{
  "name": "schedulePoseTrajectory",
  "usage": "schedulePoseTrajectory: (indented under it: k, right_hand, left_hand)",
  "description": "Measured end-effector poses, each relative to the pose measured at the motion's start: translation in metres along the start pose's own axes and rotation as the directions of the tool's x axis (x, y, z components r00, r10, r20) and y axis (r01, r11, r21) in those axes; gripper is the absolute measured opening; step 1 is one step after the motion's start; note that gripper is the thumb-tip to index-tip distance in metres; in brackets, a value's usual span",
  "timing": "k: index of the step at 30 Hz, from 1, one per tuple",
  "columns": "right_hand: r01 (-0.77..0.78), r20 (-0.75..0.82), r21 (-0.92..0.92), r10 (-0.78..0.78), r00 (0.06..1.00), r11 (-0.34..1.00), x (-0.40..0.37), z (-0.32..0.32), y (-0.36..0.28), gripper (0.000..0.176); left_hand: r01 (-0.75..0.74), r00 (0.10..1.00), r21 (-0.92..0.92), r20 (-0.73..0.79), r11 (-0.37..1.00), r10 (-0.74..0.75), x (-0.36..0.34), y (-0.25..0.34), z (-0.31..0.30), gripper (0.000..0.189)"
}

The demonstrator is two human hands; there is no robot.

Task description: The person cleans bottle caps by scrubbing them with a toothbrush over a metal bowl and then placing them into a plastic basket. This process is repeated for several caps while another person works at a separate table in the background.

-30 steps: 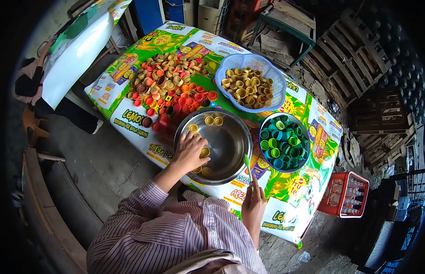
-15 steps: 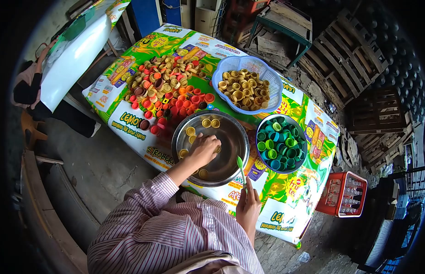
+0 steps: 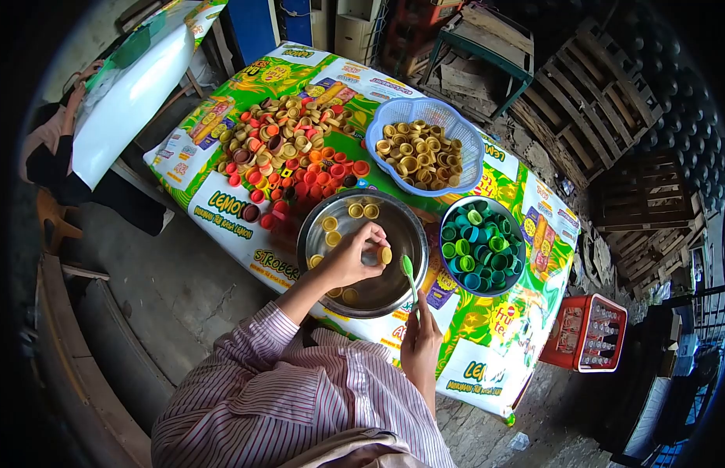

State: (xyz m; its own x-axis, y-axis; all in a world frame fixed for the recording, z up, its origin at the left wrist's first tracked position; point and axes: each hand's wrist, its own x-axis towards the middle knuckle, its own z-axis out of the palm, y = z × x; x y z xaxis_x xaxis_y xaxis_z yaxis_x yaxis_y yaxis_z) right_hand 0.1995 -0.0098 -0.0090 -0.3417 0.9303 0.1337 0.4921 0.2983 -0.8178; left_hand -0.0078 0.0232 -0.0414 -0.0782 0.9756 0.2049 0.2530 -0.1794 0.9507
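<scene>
Over the metal basin (image 3: 413, 226), my left hand (image 3: 352, 259) pinches a yellow bottle cap (image 3: 385, 256) between thumb and fingers. Several more yellow caps (image 3: 330, 224) lie in the basin, mostly along its left side. My right hand (image 3: 422, 343) is closed around the handle of a green toothbrush (image 3: 410, 274). Its head points up at the basin's right rim, a short way from the held cap. My left hand hides part of the basin floor.
Behind the basin are a blue plastic basket (image 3: 473, 156) of yellow caps and a loose heap of yellow and red caps (image 3: 292, 144). A bowl of green caps (image 3: 482, 246) stands to the right. A red bottle crate (image 3: 585, 333) is beyond the table; another person (image 3: 62, 152) is at far left.
My left hand has risen from among the caps in the basin and moved right, now showing a yellow cap. The toothbrush has shifted slightly and its head tilts more toward the basin.
</scene>
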Motion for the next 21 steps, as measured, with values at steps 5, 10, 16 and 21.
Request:
schedulePoseTrajectory:
  k: [5,10,16,21]
  right_hand:
    - [0.056,0.099,0.024,-0.058,0.993,0.998,0.010,0.016,0.001,0.047]
    - [0.063,0.116,0.000,-0.062,0.991,0.998,0.016,0.011,-0.013,0.046]
    - [0.054,0.084,0.010,-0.055,0.995,0.998,0.011,0.018,-0.012,0.048]
    - [0.071,0.081,0.028,-0.073,0.994,0.997,0.004,0.023,-0.007,0.048]
  left_hand:
    - [0.163,0.987,-0.254,0.046,0.953,-0.157,-0.012,0.014,-0.011,0.061]
    - [0.139,0.989,-0.237,-0.012,0.961,-0.146,-0.021,0.013,-0.019,0.065]
    - [0.103,0.993,-0.212,-0.037,0.972,-0.113,-0.023,0.013,-0.020,0.065]
    - [0.111,0.992,-0.255,-0.029,0.960,-0.122,-0.022,0.015,-0.020,0.067]
